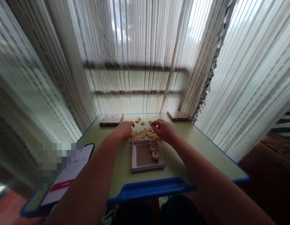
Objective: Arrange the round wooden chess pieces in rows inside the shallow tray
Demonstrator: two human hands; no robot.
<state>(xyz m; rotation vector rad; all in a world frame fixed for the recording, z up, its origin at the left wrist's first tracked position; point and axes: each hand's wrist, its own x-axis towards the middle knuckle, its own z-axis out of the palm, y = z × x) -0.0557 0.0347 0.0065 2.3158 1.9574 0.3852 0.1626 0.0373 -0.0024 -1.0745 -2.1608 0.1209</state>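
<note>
Round wooden Chinese chess pieces (143,135), with red or dark characters, lie loosely grouped mid-table. My left hand (124,129) reaches over the group's left side, its fingers bent and the index finger standing apart from the rest. Across from it, my right hand (164,128) is at the right side, thumb and fingers drawn together; whether a piece is between them is hidden. In front of the group sits an open shallow box (134,161). Three pieces form a column along its right inner side, including a chess piece (155,155) with a dark character.
A flat wooden-looking box (111,119) lies at the table's back left, and a similar box (178,116) at the back right. A tablet or phone (72,170) rests by my left forearm. The pale table (205,156) has a blue rim; curtains (140,78) hang behind.
</note>
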